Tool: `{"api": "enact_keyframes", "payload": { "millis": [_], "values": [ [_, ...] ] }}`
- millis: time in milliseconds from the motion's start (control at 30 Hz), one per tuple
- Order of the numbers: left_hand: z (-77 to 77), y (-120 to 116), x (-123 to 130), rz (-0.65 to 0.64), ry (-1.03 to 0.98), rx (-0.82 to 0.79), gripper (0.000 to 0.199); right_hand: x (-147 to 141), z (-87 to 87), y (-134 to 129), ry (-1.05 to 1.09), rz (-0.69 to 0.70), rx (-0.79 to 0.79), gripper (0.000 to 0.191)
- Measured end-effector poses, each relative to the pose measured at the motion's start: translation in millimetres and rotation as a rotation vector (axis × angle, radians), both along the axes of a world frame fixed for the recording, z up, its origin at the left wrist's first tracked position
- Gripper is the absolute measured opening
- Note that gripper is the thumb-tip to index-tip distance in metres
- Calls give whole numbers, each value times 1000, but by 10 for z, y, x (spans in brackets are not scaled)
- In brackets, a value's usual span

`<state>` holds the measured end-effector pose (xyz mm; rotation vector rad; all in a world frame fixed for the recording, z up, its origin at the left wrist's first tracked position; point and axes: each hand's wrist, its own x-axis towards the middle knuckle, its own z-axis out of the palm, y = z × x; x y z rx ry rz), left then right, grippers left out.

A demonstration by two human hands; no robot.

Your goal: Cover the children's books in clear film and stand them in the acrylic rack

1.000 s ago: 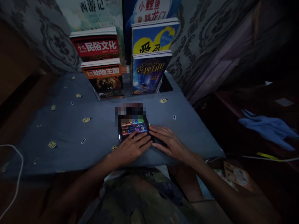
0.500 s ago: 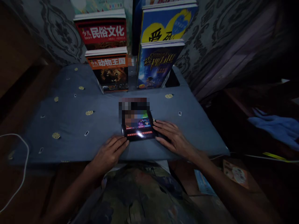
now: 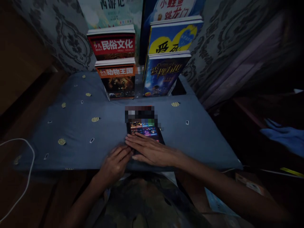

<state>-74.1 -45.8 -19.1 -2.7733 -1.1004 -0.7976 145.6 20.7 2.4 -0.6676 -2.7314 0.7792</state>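
A glossy dark book (image 3: 144,129) with rows of small colourful pictures lies flat on the cloth in front of me, its far part blurred by pixelation. My right hand (image 3: 152,149) lies across its near part, fingers stretched out flat and pointing left. At the near left corner, my left hand (image 3: 117,160) has bent fingers pressed together on the book's edge, close beside the right fingertips. The near edge of the book is mostly hidden under both hands.
A blue-grey cloth (image 3: 78,126) covers the table. Behind the book stand upright books, among them one with a lion cover (image 3: 120,82) and a blue one (image 3: 162,76). A dark flat object (image 3: 179,87) lies behind them; a white cable (image 3: 29,158) hangs at left.
My right hand has moved left from the book's right edge to lie across its near part. My left hand stays at the near left corner. The camera view has shifted slightly.
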Motion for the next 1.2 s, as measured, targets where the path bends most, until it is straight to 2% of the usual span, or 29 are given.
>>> {"api": "enact_keyframes", "payload": {
  "millis": [300, 567, 767, 967, 1100, 1200],
  "values": [
    [-29, 3, -13, -5, -30, -32, 50, -138, -129, 629, -2, -9, 86, 57],
    [10, 1, 12, 11, -27, 0, 47, -148, -177, 1007, -26, -153, 186, 56],
    [17, 10, 26, 7, -22, 31, 42, -129, -281, 1095, -38, -335, 241, 60],
    [-6, 2, 16, 4, 1, 39, 43, -112, -371, 1082, -70, -683, 241, 67],
    [-26, -10, 8, 14, 20, 41, 44, -67, -377, 1042, -97, -751, 226, 71],
    [-39, -22, 3, 20, 21, 16, 44, 16, -373, 1000, -100, -742, 190, 72]
  ]
}}
